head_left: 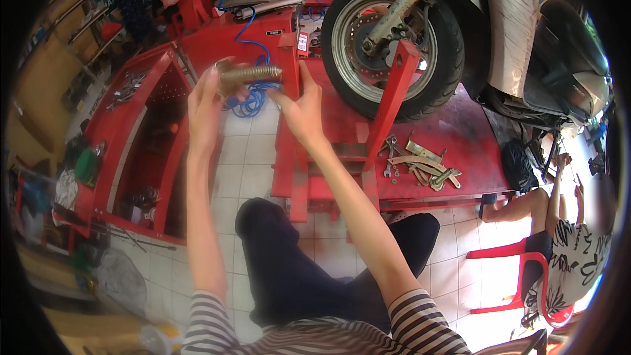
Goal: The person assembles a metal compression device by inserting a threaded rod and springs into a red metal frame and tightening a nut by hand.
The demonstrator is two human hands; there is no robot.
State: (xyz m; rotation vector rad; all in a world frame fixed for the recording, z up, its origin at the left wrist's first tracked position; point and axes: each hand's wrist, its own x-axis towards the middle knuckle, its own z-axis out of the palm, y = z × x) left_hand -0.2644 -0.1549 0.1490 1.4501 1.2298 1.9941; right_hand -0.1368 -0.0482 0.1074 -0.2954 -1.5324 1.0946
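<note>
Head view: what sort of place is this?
Most likely a motorbike repair shop: a scooter has its front wheel over a red platform, wrenches lie on that platform, and more tools sit on a red metal unit at left.

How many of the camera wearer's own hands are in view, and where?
2. The left hand holds the threaded bolt at one end; the right hand, thumb and finger apart, is by its tip. Neither is hidden; the left is blurred.
</note>
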